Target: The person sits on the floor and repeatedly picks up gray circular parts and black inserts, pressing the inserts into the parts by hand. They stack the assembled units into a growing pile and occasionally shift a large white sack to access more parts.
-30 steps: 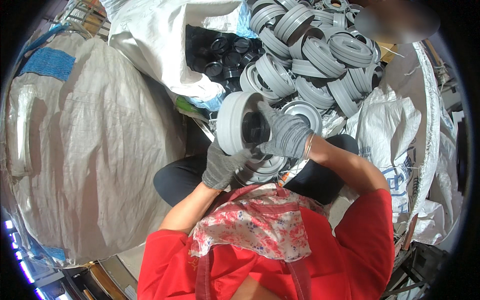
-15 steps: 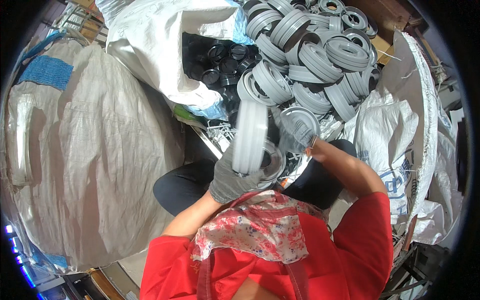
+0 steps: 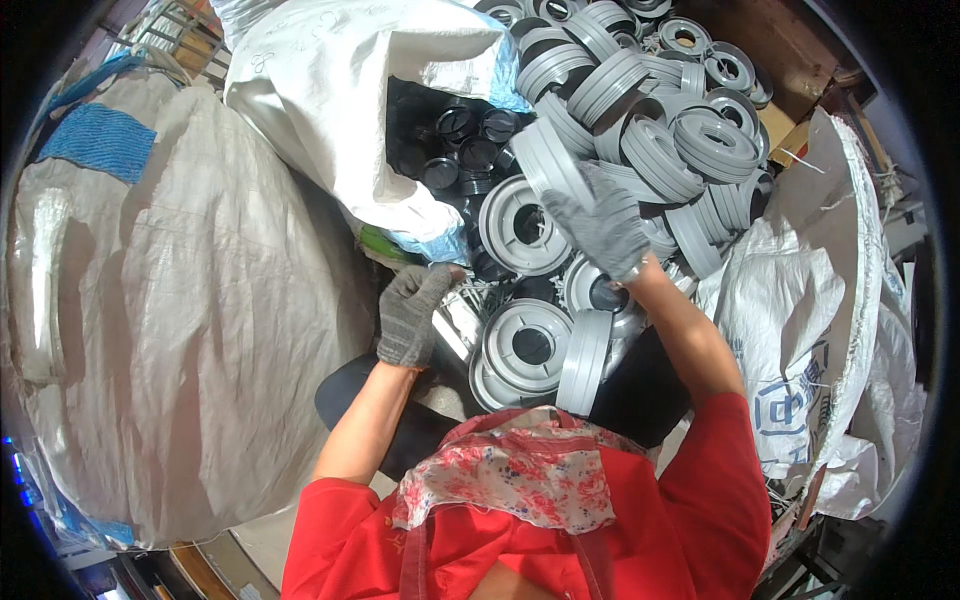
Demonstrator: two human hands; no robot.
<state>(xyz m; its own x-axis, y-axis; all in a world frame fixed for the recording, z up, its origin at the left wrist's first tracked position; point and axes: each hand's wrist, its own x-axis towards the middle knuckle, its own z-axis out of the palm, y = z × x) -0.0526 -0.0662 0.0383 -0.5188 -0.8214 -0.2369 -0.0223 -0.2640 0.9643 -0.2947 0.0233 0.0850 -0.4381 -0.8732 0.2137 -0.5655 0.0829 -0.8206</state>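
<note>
Right fingers (image 3: 574, 212) on grey ring (image 3: 548, 165)

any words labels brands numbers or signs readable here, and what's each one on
White woven sack at right: large blue printed characters and smaller dark ones, bent by folds; not copied out here.
White sack at upper left: faint handwritten-looking marks, too small to read.
Red shirt: small yellowish mark on the chest, too small to read.
Gray plastic rings and black caps: no legible text.

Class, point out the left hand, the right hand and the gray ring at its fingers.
Left hand (image 3: 408, 316): head view, back of the hand.
Right hand (image 3: 606, 225): head view, back of the hand.
Gray ring (image 3: 548, 164): head view, ribbed outer side.
</note>
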